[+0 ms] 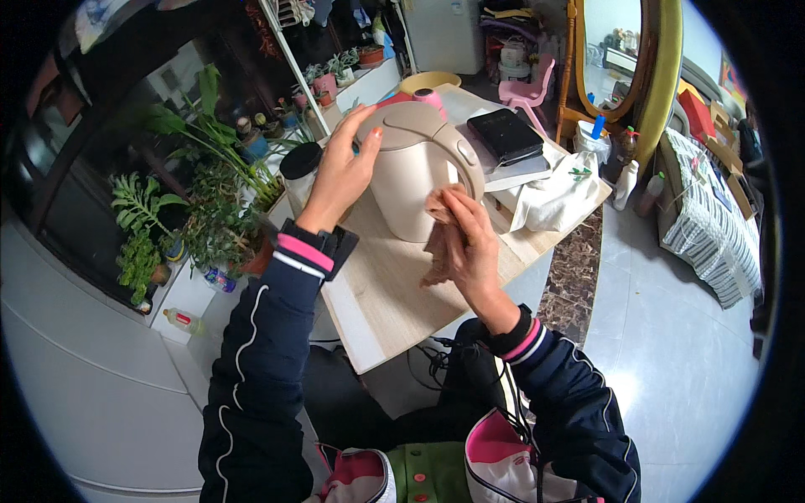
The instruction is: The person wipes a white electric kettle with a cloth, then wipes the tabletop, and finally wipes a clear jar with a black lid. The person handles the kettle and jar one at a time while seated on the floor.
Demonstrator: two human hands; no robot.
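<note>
A beige electric kettle (409, 182) stands upright on a light wooden table (390, 295), its lid closed and its handle to the right. My left hand (347, 160) holds the kettle's upper left side near the lid, with the thumb on the near side and part of the fingers out of sight. In my right hand (471, 242) is a crumpled brown cloth (442, 251), pinched close to the kettle's body just below the handle. Left of the kettle, partly behind my left hand, is a jar with a black lid (300, 160).
Right of the kettle lie a black book-like case (506, 135) and a white cloth bag (553, 198). A pink object (431, 100) stands behind the kettle. Potted plants (220, 220) line the window side at left. Dark cables (434, 358) hang below the table's near edge.
</note>
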